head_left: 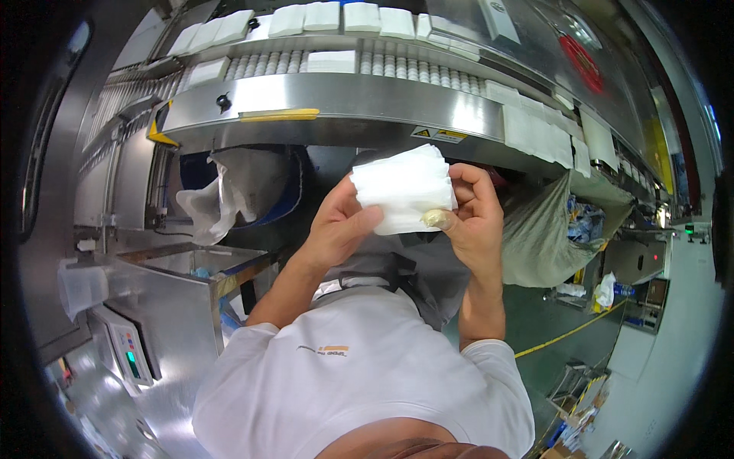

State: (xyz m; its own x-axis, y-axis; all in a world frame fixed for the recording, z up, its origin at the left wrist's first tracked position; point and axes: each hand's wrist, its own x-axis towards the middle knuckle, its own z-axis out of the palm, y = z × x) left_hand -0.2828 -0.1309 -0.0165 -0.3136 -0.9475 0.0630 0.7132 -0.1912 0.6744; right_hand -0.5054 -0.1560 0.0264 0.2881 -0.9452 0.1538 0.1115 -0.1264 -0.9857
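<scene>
A stack of folded white sheets [401,183], soft like tissues or wipes, is held in front of my chest with its layers slightly fanned. My left hand [344,222] grips the stack's left side, thumb on the near face and fingers behind. On the other side my right hand [478,218] holds it the same way. A pale yellow covering [436,219] wraps the tip of my right thumb. The fingers behind the stack are partly hidden.
Ahead runs a steel roller conveyor [329,96] carrying more white stacks [332,61]. Several white stacks [535,130] line its right part. A blue bin [287,195] with a pale liner stands below left. A scale [126,348] with a lit display sits left; a large cloth bag [535,229] hangs right.
</scene>
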